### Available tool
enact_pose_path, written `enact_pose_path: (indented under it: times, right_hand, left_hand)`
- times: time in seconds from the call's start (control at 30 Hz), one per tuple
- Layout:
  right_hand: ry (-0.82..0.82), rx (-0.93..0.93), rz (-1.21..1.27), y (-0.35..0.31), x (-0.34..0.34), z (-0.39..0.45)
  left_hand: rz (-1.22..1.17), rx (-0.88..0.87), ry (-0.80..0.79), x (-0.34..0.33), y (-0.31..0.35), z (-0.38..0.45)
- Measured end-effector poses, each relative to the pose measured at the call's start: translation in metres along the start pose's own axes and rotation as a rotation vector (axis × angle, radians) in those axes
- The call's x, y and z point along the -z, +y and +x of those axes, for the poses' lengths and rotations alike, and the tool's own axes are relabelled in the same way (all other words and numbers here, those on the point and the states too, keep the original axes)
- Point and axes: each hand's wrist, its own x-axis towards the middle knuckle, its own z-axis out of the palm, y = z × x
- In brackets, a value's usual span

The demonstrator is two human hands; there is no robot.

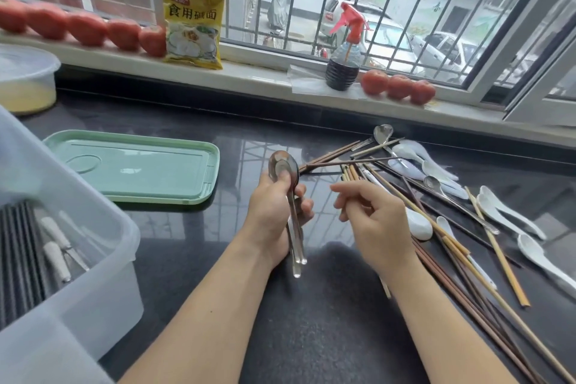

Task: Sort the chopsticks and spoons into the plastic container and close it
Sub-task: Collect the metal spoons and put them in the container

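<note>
1. Fingers of left hand (274,215) curl round stacked metal spoons (288,196), thumb pressed on the top bowl.
2. Right hand (371,215) loosely curled, holding nothing, above the chopsticks (461,284).
3. Step: gathering spoons. Next: carry them left into the plastic container (93,259); green lid (134,165) lies off.

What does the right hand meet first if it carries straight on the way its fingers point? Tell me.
The right hand points its fingers left, toward the left hand gripping the metal spoons. Those spoons likely come first, though depth is unclear.
</note>
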Motion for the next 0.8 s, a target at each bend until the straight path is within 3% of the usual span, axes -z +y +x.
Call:
enact_pose_path:
  times: [0.3,0.47,0.67,0.8]
  right_hand:
    - [0.063,-0.139,-0.002,0.001,-0.003,0.001]
    - [0.174,-0.211,-0.323,0.003,0.012,0.023]
    - [-0.046,-0.488,-0.842,0.069,0.080,0.110]
    - [-0.144,-0.562,-0.972,0.113,0.086,0.133]
  left_hand:
    - [0.048,-0.034,-0.008,-0.004,-0.006,-0.001]
    - [-0.019,-0.033,-0.010,-0.004,-0.012,0.001]
    - [0.032,-0.118,-0.062,-0.009,-0.018,0.001]
    - [0.037,-0.121,-0.089,-0.009,-0.020,0.001]
